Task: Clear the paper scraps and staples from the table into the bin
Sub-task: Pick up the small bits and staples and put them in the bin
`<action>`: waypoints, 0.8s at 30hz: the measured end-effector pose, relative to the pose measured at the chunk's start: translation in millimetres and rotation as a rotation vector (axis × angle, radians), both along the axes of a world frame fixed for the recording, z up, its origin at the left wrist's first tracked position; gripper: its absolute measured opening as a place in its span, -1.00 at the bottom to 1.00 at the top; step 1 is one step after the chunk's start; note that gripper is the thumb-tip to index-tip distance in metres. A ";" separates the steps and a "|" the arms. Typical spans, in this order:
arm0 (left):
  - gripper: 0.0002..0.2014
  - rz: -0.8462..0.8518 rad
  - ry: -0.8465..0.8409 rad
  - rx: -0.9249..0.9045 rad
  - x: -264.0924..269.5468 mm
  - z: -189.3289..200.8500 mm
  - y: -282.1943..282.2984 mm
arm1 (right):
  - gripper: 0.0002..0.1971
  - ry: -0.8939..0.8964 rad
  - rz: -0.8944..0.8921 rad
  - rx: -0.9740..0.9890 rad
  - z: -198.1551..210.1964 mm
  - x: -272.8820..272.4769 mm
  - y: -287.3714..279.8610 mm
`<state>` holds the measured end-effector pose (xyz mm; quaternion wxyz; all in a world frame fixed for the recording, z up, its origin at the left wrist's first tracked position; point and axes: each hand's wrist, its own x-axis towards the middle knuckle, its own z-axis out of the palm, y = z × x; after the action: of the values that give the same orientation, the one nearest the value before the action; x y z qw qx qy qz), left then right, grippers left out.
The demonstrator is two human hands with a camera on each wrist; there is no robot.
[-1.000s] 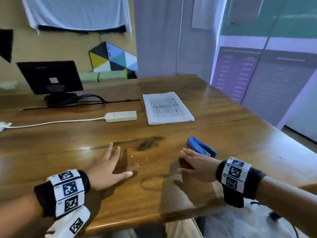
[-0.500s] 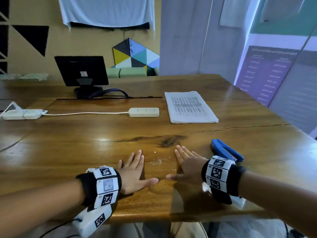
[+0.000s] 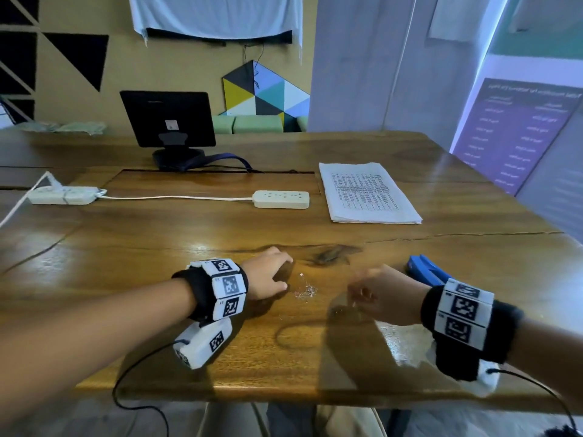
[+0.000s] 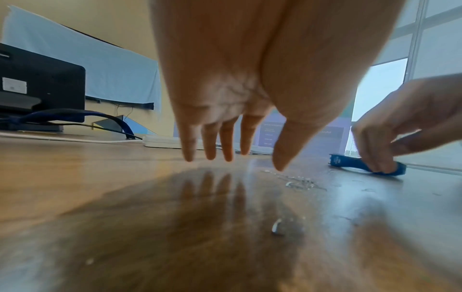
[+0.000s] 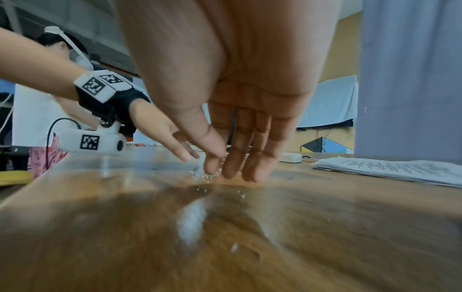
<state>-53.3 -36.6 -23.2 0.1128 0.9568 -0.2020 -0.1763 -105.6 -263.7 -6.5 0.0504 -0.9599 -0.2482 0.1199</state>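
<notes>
A small heap of loose staples (image 3: 304, 292) and tiny paper bits lies on the wooden table (image 3: 151, 247) between my hands. My left hand (image 3: 283, 274) stands on its fingertips just left of the heap, fingers straight and pointing down, holding nothing; the left wrist view shows the left hand (image 4: 250, 162) with the staples (image 4: 300, 182) to its right. My right hand (image 3: 356, 298) is right of the heap. In the right wrist view the right hand (image 5: 220, 171) pinches thumb against fingertips at the table among glinting staples (image 5: 203, 177). No bin is in view.
A blue stapler (image 3: 424, 270) lies just behind my right hand. Farther back are a stack of printed papers (image 3: 369, 193), a white power strip (image 3: 280, 199) with its cord, and a black monitor (image 3: 167, 119). The near table edge runs close under my wrists.
Both hands lay flat on the table before; now they are raised onto their fingertips, closer around the staple heap. The right hand's thumb and fingers have come together.
</notes>
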 end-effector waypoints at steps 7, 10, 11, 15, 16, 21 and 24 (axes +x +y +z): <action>-0.69 0.009 -0.038 -0.053 16.1 -5.8 -29.9 | -0.70 -0.011 0.107 0.038 -16.1 -7.4 16.9; -0.66 -0.042 0.007 -0.092 12.2 -5.1 -39.9 | -0.71 -0.012 0.082 0.022 -18.4 2.8 30.1; -0.68 -0.066 0.019 -0.094 10.8 -5.9 -42.4 | -0.71 -0.015 0.084 0.031 -20.4 7.0 34.3; -0.78 -0.071 0.014 -0.107 6.3 -0.8 -36.4 | -0.67 -0.020 0.085 0.073 -19.9 20.9 44.5; -0.78 -0.033 0.001 -0.138 4.5 2.4 -31.0 | -0.68 -0.002 0.064 0.073 -16.1 21.1 43.0; -0.88 -0.020 0.026 -0.126 -11.0 13.7 6.0 | -0.76 -0.014 0.064 -0.009 -0.1 14.1 8.8; -0.88 -0.095 0.186 -0.028 -21.6 11.0 17.9 | -0.80 0.036 0.020 -0.050 -0.6 10.3 -10.7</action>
<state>-74.9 -18.6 -12.2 0.1356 0.9239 -0.2385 -0.2666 -95.3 -274.3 -7.1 0.0296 -0.9561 -0.2539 0.1436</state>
